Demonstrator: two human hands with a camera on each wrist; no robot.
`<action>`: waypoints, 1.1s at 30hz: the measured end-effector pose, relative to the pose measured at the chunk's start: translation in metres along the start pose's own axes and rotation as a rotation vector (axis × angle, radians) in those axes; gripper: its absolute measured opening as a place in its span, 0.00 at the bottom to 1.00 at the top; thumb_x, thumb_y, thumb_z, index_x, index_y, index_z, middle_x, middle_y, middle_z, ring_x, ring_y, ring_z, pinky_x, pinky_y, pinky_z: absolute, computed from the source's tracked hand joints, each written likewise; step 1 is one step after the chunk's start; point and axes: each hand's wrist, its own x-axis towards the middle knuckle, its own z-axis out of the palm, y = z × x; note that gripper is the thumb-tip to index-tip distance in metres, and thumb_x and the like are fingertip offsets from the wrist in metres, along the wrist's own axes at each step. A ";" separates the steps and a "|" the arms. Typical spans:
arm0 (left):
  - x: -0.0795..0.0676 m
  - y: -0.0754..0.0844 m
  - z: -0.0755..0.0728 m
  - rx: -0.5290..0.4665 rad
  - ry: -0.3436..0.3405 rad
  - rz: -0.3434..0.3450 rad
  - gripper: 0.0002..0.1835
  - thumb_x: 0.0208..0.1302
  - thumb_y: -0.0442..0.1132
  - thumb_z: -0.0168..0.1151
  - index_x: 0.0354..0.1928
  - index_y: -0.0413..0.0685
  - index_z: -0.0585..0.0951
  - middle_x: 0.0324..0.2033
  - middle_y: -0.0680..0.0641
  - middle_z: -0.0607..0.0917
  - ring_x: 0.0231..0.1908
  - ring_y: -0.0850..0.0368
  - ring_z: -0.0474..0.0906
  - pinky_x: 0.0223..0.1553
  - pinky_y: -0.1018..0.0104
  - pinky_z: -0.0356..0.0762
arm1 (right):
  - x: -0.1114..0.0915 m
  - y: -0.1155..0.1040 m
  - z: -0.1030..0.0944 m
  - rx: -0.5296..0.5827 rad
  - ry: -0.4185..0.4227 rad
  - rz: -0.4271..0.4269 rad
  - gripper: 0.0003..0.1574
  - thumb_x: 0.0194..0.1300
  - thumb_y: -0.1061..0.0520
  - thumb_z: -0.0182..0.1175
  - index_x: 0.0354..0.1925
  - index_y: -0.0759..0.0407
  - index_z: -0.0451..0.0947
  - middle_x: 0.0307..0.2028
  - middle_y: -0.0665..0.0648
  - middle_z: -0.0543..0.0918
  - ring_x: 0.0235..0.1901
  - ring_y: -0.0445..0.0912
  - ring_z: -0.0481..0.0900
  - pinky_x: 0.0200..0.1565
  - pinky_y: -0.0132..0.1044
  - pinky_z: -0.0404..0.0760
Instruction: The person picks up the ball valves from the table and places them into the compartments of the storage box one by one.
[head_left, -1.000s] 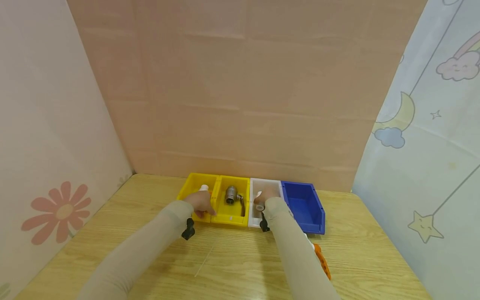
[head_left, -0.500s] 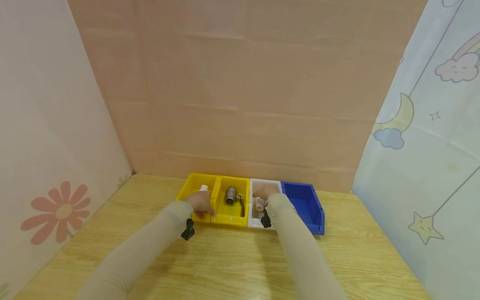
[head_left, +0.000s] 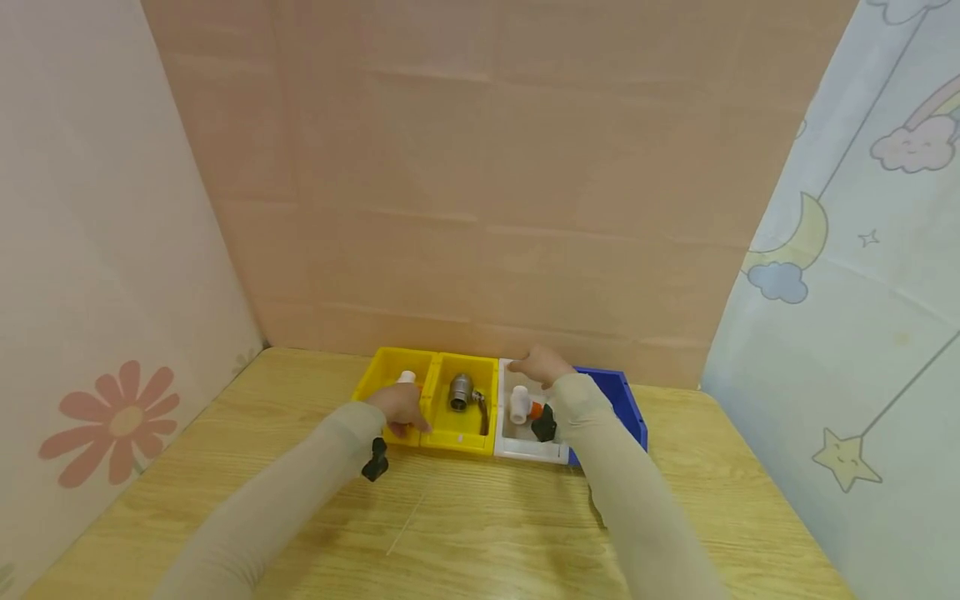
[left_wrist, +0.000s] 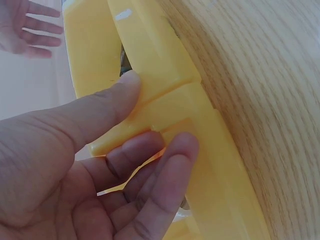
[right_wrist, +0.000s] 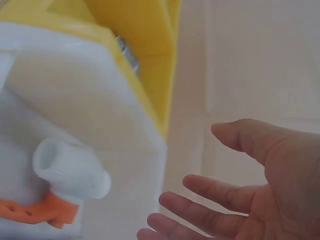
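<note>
White valve (head_left: 518, 405) seemingly settled in the white bin (head_left: 531, 451).
Near its far edge, right hand (head_left: 543, 365) spread, unladen; left of it, metal valve (head_left: 461, 392) in the adjoining yellow bin (head_left: 456, 441), left hand (head_left: 401, 405) loosely bent, apparently holding nothing.

Wood-grain tabletop (head_left: 480, 533) is spanning the near area; a thin pale streak (head_left: 407, 524) is running across its near part, left of centre. Creased tan backdrop (head_left: 480, 167) is hanging at far side. Left panel (head_left: 105, 208) is showing a red flower (head_left: 124, 422); right panel (head_left: 892, 333) is displaying a pink cloud (head_left: 913, 150), yellow moon (head_left: 813, 232), blue cloud (head_left: 780, 282) and star (head_left: 847, 458).
</note>
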 end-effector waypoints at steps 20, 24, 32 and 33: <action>-0.002 0.000 0.001 -0.025 -0.010 0.030 0.20 0.55 0.43 0.73 0.44 0.41 0.77 0.23 0.49 0.73 0.19 0.57 0.78 0.26 0.67 0.83 | -0.077 -0.008 -0.068 0.018 0.027 -0.305 0.29 0.72 0.47 0.54 0.61 0.66 0.71 0.56 0.66 0.79 0.52 0.58 0.79 0.52 0.48 0.81; -0.004 0.000 0.000 -0.034 -0.009 0.024 0.21 0.55 0.43 0.73 0.45 0.41 0.77 0.24 0.49 0.74 0.20 0.57 0.78 0.26 0.67 0.83 | -0.094 -0.003 -0.080 0.051 0.066 -0.340 0.29 0.72 0.48 0.54 0.61 0.67 0.71 0.56 0.67 0.77 0.53 0.59 0.77 0.52 0.49 0.81; -0.006 0.003 -0.002 -0.024 -0.013 0.028 0.20 0.55 0.43 0.73 0.44 0.41 0.77 0.23 0.49 0.73 0.21 0.56 0.79 0.28 0.66 0.83 | -0.127 0.017 -0.093 0.048 0.114 -0.315 0.32 0.72 0.42 0.52 0.61 0.64 0.70 0.57 0.66 0.76 0.51 0.57 0.78 0.52 0.50 0.80; -0.006 0.003 -0.001 -0.025 -0.013 0.026 0.20 0.55 0.43 0.73 0.45 0.41 0.77 0.23 0.49 0.74 0.21 0.56 0.79 0.28 0.66 0.83 | -0.130 0.021 -0.093 0.037 0.119 -0.307 0.32 0.72 0.41 0.52 0.61 0.63 0.70 0.57 0.66 0.77 0.51 0.56 0.78 0.52 0.50 0.80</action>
